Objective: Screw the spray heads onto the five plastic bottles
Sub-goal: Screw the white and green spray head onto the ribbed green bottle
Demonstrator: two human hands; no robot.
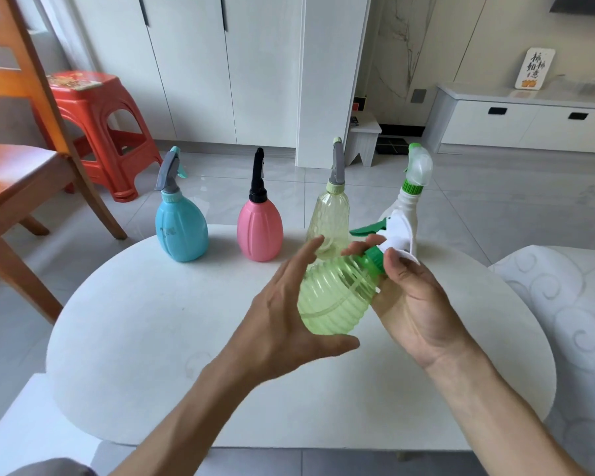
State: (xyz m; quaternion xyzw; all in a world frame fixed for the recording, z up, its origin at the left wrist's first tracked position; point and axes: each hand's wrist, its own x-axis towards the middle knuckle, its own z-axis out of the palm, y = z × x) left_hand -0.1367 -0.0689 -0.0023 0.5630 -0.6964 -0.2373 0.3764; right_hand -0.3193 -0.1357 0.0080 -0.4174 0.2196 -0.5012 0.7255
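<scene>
L hand (282, 314) fingers spread, thumb under green bottle (337, 297); R hand (413, 300) fingers grasping its spray head (390, 240) collar, above surface (152, 321)

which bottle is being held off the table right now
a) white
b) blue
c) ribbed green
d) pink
c: the ribbed green bottle lies tilted between the left hand and the right hand, whose fingers are at its green collar, while the blue bottle, pink bottle and white bottle stand on the table.
</scene>
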